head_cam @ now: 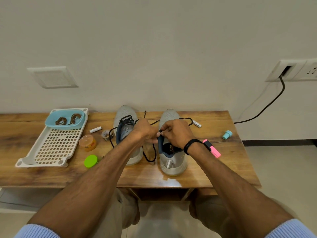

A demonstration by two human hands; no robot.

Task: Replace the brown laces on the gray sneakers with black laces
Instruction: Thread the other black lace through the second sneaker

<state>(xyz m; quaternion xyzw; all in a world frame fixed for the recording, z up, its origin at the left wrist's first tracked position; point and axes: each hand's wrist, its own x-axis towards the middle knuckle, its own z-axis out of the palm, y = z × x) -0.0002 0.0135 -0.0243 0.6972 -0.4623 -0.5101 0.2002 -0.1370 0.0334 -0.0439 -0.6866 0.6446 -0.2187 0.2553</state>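
Two gray sneakers stand toes-away on the wooden table (223, 162). The left sneaker (126, 127) is threaded with a black lace whose loose ends trail beside it. Over the tongue of the right sneaker (171, 158) my left hand (145, 131) and my right hand (176, 133) meet, both pinching the black lace (151, 158) at the top eyelets. That lace loops out past the toe and down between the shoes. Two coiled brown laces (68, 119) lie in a light blue bowl (51, 121) at the far left.
A white perforated tray (54, 148) holds the bowl. Near it sit an orange jar (87, 142), a green lid (90, 161), a tape roll (106, 134) and a white battery (95, 129). Another battery (197, 123), a pink marker (211, 148) and a teal cap (227, 134) lie right.
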